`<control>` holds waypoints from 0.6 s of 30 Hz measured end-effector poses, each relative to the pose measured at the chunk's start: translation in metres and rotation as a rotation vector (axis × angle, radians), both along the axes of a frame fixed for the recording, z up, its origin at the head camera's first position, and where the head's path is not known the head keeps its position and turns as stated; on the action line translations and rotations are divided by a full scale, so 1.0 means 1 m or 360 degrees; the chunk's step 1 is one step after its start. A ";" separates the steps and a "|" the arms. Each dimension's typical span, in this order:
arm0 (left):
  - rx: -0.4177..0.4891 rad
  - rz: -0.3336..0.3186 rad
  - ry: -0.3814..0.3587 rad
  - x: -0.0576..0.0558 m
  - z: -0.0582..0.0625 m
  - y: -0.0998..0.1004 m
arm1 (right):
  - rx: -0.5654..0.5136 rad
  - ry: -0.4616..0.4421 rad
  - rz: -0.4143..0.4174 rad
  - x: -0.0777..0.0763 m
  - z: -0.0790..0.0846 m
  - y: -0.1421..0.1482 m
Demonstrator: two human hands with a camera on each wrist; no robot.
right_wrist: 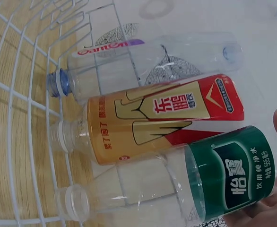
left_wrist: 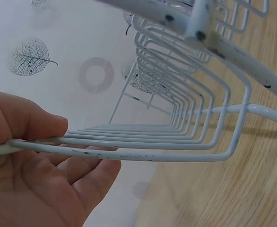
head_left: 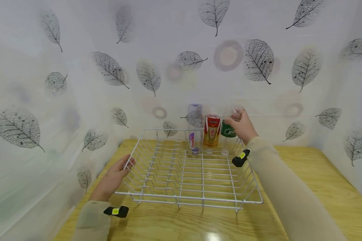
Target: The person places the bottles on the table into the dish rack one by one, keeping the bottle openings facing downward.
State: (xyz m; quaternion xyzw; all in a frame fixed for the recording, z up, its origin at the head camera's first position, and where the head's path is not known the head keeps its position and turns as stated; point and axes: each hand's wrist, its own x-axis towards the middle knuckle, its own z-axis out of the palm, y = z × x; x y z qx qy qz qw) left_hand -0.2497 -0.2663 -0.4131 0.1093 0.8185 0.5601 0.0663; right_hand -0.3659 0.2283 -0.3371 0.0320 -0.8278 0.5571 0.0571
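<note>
A white wire dish rack (head_left: 202,174) stands on the wooden table. My left hand (head_left: 116,174) holds its left side, the thumb and fingers on either side of a wire (left_wrist: 129,156). At the rack's back, my right hand (head_left: 242,125) grips a clear plastic bottle with a green label (right_wrist: 230,175) near its base, mouth down. Beside it, a bottle with a red and gold label (head_left: 212,132) also stands upside down. Left of that is another inverted clear bottle with a purple and white label (head_left: 194,139). The bottle mouths have no caps.
Upright wire dividers (head_left: 169,164) fill the rack's left half, and flat bars (head_left: 217,177) run across its right half. Behind the table (head_left: 313,177) hangs a pale curtain (head_left: 175,33) printed with dark leaves, which also runs along the left side.
</note>
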 end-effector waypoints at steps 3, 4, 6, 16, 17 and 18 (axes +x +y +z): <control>0.0019 0.0007 -0.0024 0.000 0.000 0.000 | 0.0017 -0.0023 0.0005 -0.003 0.000 -0.001; 0.0015 0.0006 -0.0020 0.001 0.000 0.000 | 0.0027 -0.0032 0.0013 -0.004 -0.001 -0.001; 0.0005 0.0014 -0.0010 0.002 -0.001 -0.001 | 0.0050 -0.0052 0.0026 -0.004 -0.001 -0.002; -0.0011 0.0021 0.0012 0.004 0.000 0.000 | 0.0188 -0.0088 0.0036 -0.008 -0.008 0.002; -0.0005 0.0018 0.0011 0.004 0.001 0.000 | 0.0200 -0.0088 0.0036 -0.008 -0.008 0.002; -0.0005 0.0015 0.0012 0.004 0.001 0.000 | 0.0203 -0.0090 0.0033 -0.007 -0.007 0.002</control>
